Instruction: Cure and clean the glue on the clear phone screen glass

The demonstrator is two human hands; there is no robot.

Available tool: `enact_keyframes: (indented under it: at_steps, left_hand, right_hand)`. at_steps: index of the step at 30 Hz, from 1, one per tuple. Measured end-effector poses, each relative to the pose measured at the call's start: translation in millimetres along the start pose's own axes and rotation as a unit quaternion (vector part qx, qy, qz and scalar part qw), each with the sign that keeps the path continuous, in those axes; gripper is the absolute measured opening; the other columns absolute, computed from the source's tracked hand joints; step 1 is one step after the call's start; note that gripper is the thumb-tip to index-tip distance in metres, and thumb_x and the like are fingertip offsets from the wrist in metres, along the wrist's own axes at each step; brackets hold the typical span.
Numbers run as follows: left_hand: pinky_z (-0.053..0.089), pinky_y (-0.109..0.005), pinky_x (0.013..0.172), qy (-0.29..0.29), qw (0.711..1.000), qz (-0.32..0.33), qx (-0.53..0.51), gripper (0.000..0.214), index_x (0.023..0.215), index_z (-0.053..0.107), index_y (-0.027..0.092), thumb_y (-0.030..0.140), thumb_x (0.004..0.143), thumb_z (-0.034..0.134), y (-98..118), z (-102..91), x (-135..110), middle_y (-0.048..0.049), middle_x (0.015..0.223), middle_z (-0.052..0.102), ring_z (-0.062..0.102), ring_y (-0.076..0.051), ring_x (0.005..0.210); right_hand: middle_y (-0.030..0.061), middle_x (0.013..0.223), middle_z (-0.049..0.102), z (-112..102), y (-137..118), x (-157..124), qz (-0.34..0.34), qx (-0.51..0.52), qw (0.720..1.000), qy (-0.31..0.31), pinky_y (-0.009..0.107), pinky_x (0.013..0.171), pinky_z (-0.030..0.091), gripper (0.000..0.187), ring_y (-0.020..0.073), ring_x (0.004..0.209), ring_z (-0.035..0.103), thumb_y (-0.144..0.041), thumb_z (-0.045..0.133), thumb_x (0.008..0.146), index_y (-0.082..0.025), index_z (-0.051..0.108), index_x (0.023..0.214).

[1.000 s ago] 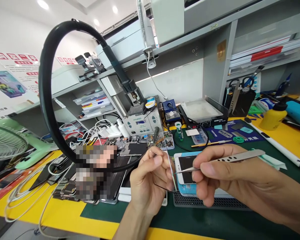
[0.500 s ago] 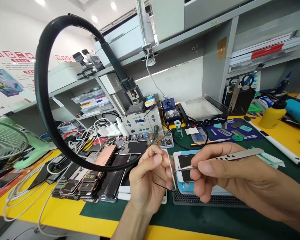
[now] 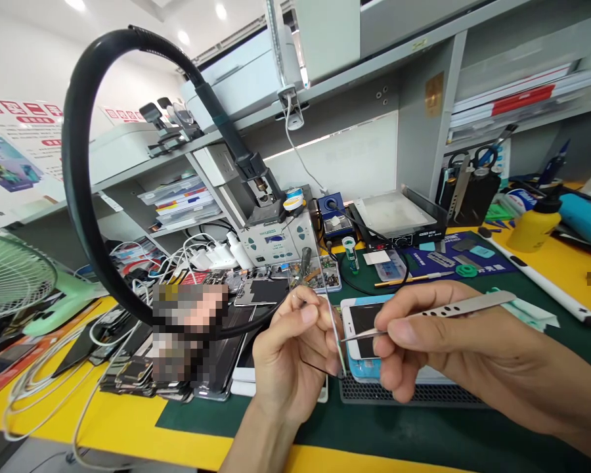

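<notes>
In the middle of the head view my left hand is closed, its fingers bent around a thin glass-like panel seen almost edge-on. Its face is turned away from me, so I cannot tell what kind of panel it is. From the right, my right hand pinches metal tweezers with several round holes in the handle. Their pointed tip is at the panel's edge, seemingly touching it. Behind my right fingers a white phone lies on a blue pad, partly hidden, above a black perforated mat.
Stacked phone parts and white cables lie to the left. A thick black hose loops from the soldering station. At the right are a yellow bottle and a white stick. A green mat covers the bench.
The tweezers' tip has moved slightly left and down, closer against the panel's edge. My left hand has hardly moved, and the whole view has shifted a little.
</notes>
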State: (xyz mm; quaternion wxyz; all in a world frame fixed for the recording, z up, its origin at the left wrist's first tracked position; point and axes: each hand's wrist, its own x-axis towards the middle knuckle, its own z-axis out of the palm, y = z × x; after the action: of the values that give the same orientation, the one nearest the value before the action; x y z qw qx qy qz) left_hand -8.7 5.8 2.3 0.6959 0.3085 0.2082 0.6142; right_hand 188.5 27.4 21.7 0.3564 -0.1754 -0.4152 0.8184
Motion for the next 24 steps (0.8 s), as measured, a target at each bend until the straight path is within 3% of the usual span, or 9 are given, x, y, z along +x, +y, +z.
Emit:
enact_keyframes:
  at_steps: [24]
  left_hand:
    - [0.053, -0.018, 0.045, -0.003, 1.0, 0.0, 0.003, 0.004, 0.087, 0.068, 0.016, 0.016, 0.083, 0.068, 0.5, 0.0, -1.6, -0.0018, 0.073, 0.066, 0.061, -0.012, 0.059]
  right_hand:
    - [0.0079, 0.078, 0.078, 0.9, 0.1, -1.6, 0.004, 0.001, 1.0, 0.004, 0.024, 0.066, 0.063, 0.01, 0.0182, 0.069, 0.077, -0.024, 0.082, 0.082, -0.015, 0.08, 0.083]
